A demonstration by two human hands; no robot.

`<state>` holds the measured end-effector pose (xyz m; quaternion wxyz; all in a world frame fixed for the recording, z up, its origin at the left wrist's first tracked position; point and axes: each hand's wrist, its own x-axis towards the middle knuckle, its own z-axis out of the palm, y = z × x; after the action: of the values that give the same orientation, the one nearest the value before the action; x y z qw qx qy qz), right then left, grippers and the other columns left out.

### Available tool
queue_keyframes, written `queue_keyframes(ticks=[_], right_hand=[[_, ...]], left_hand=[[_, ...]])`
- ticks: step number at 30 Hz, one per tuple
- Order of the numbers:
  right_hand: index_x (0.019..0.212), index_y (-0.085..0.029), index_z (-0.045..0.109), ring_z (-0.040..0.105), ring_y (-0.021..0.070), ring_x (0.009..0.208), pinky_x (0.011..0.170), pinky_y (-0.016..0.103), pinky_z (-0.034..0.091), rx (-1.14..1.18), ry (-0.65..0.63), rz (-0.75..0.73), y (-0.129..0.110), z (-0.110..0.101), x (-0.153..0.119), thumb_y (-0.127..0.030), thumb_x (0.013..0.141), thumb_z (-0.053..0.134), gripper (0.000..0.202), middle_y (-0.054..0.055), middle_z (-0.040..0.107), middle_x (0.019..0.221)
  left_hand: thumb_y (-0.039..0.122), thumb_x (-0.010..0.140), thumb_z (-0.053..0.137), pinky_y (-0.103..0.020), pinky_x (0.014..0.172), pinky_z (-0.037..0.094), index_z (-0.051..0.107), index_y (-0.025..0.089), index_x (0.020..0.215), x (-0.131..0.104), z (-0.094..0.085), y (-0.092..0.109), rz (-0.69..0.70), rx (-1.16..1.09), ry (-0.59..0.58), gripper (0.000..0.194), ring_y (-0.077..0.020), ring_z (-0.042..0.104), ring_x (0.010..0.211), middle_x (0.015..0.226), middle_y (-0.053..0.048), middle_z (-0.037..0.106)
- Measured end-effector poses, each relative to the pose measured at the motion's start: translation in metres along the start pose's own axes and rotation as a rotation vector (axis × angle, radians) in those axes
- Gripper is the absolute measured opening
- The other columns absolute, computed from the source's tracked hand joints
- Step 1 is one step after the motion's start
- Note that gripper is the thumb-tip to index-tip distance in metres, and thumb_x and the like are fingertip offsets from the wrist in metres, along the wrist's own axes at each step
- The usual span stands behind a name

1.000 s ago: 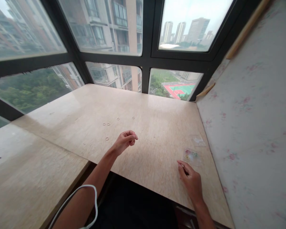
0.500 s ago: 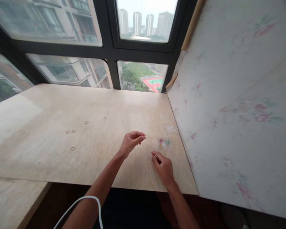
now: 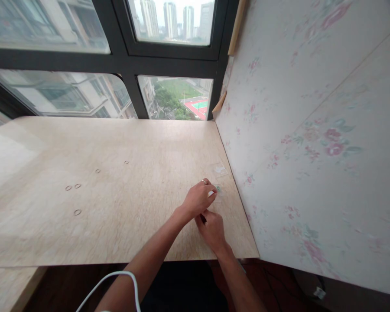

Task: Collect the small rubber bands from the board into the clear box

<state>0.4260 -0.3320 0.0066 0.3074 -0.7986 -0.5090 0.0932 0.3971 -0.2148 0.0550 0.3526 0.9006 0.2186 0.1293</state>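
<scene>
My left hand (image 3: 198, 200) reaches over a small clear plastic box (image 3: 218, 199), its thumb and fingers drawn together at the box's edge. A thin pale ring (image 3: 203, 182) shows at one of its fingers. What sits in the fingertips is too small to make out. Green rings (image 3: 218, 189) show inside the box; the hand covers the rest of its contents. Just below, my right hand (image 3: 212, 229) is closed on the tabletop, fingers curled and partly hidden under the left one. Whatever it pinches is hidden.
Several thin rings (image 3: 77, 212) lie spread out on the left of the marble-patterned tabletop (image 3: 133, 195). A clear plastic lid (image 3: 219, 169) lies behind the box. A flowered wall (image 3: 295, 151) bounds the right side, windows the back. A white cable (image 3: 117, 273) crosses my left forearm.
My left hand has gone right, from holding a thin ring in the air to the box, and now overlaps my right hand. The view has turned a little to the right.
</scene>
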Motion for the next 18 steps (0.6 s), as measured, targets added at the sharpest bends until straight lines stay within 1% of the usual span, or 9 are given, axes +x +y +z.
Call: queue_keyframes(ticks=[2, 4, 6, 8, 10, 15, 18], right_hand=[[0.073, -0.019, 0.066, 0.063, 0.0173, 0.055, 0.051, 0.024, 0.035, 0.010, 0.000, 0.002, 0.000, 0.000, 0.000, -0.026, 0.087, 0.043, 0.027, 0.005, 0.069, 0.064], [0.077, -0.020, 0.068, 0.064, 0.0173, 0.057, 0.053, 0.024, 0.037, 0.040, 0.005, 0.007, -0.002, -0.001, 0.000, -0.026, 0.087, 0.043, 0.027, 0.004, 0.070, 0.065], [0.087, -0.021, 0.069, 0.066, 0.0174, 0.062, 0.056, 0.023, 0.041, 0.088, 0.008, 0.010, -0.003, -0.002, 0.000, -0.026, 0.087, 0.043, 0.026, 0.004, 0.071, 0.070], [0.097, -0.022, 0.070, 0.068, 0.0178, 0.070, 0.062, 0.024, 0.045, 0.147, 0.009, 0.008, -0.004, -0.003, 0.000, -0.025, 0.088, 0.044, 0.028, 0.004, 0.074, 0.079], [0.102, -0.023, 0.069, 0.069, 0.0180, 0.075, 0.068, 0.025, 0.048, 0.193, 0.008, 0.008, -0.003, -0.003, -0.001, -0.026, 0.089, 0.044, 0.028, 0.003, 0.074, 0.087], [0.101, -0.023, 0.070, 0.070, 0.0188, 0.080, 0.073, 0.028, 0.052, 0.230, 0.019, 0.011, 0.000, -0.002, -0.001, -0.030, 0.089, 0.045, 0.028, 0.004, 0.074, 0.093], [0.099, -0.022, 0.070, 0.069, 0.0195, 0.082, 0.075, 0.030, 0.053, 0.236, 0.027, 0.008, 0.001, -0.001, -0.002, -0.032, 0.090, 0.044, 0.030, 0.005, 0.074, 0.094]], left_hand=[[0.024, 0.085, 0.054, -0.028, 0.071, 0.047, 0.069, 0.021, 0.100, 0.001, 0.001, 0.000, 0.009, 0.002, -0.018, 0.022, -0.0128, 0.057, 0.072, 0.102, -0.005, 0.061], [0.026, 0.086, 0.053, -0.028, 0.072, 0.047, 0.068, 0.021, 0.105, -0.002, -0.002, -0.004, -0.005, -0.010, -0.014, 0.024, -0.0125, 0.057, 0.071, 0.105, -0.006, 0.061], [0.027, 0.087, 0.053, -0.028, 0.073, 0.047, 0.067, 0.021, 0.105, -0.007, -0.007, -0.012, -0.031, -0.018, 0.007, 0.024, -0.0118, 0.057, 0.070, 0.104, -0.006, 0.061], [0.026, 0.086, 0.053, -0.028, 0.074, 0.047, 0.067, 0.020, 0.104, -0.016, -0.014, -0.021, -0.058, -0.024, 0.053, 0.023, -0.0113, 0.056, 0.069, 0.100, -0.005, 0.061], [0.025, 0.086, 0.053, -0.028, 0.072, 0.046, 0.066, 0.018, 0.101, -0.029, -0.023, -0.033, -0.086, -0.024, 0.108, 0.021, -0.0109, 0.055, 0.068, 0.098, -0.005, 0.062], [0.024, 0.086, 0.050, -0.028, 0.069, 0.045, 0.066, 0.016, 0.092, -0.071, -0.048, -0.067, -0.177, 0.052, 0.239, 0.018, -0.0118, 0.053, 0.065, 0.089, -0.005, 0.063], [0.024, 0.087, 0.047, -0.029, 0.072, 0.047, 0.066, 0.018, 0.092, -0.100, -0.065, -0.089, -0.270, 0.144, 0.288, 0.020, -0.0136, 0.056, 0.070, 0.093, -0.006, 0.063]])
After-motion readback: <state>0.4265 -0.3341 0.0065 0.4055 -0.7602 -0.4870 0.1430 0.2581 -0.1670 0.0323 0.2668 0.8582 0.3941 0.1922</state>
